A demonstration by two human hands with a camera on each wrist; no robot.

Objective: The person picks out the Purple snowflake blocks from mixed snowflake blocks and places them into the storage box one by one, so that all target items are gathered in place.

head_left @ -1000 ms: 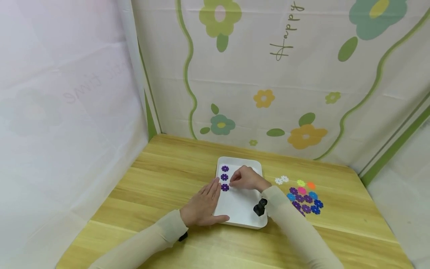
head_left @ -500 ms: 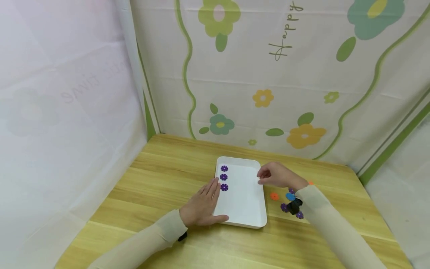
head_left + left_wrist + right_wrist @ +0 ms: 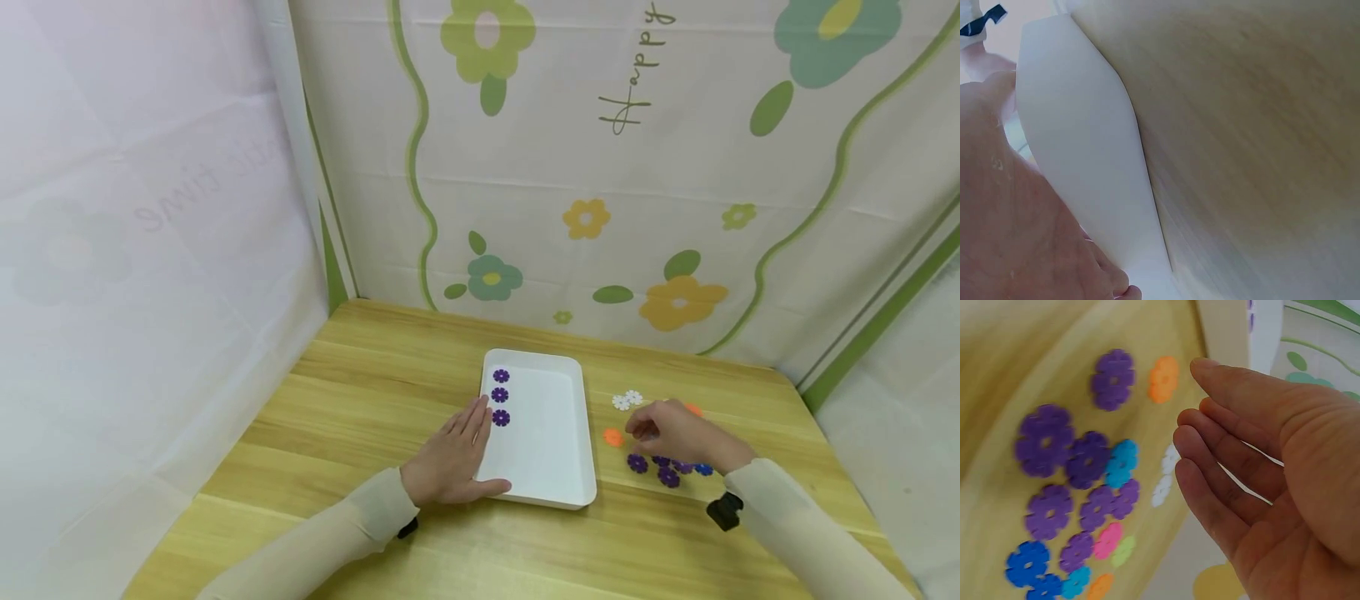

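Observation:
My left hand (image 3: 450, 458) lies with straight fingers over the left rim of a white tray (image 3: 540, 458), thumb along its near edge. In the tray, a column of three purple flower-shaped discs (image 3: 500, 395) runs down the left side. My right hand (image 3: 678, 429) hovers over the loose flower discs right of the tray, its fingers loosely bent. In the right wrist view a gap shows between thumb and fingers, and nothing is held there. Below it lie several purple discs (image 3: 1045, 440), an orange disc (image 3: 1164, 379) and blue ones (image 3: 1027, 562). The hand hides part of this pile in the head view.
Two white flower discs (image 3: 627, 400) lie beyond the pile, between it and the tray. The wooden table (image 3: 360, 417) meets a flower-printed curtain (image 3: 540, 167) at the back. Another pale curtain (image 3: 165, 292) hangs at the left.
My right hand has left the tray's inside, beside the lowest purple disc, and moved right over the loose discs. The left hand and the tray's three discs stay put.

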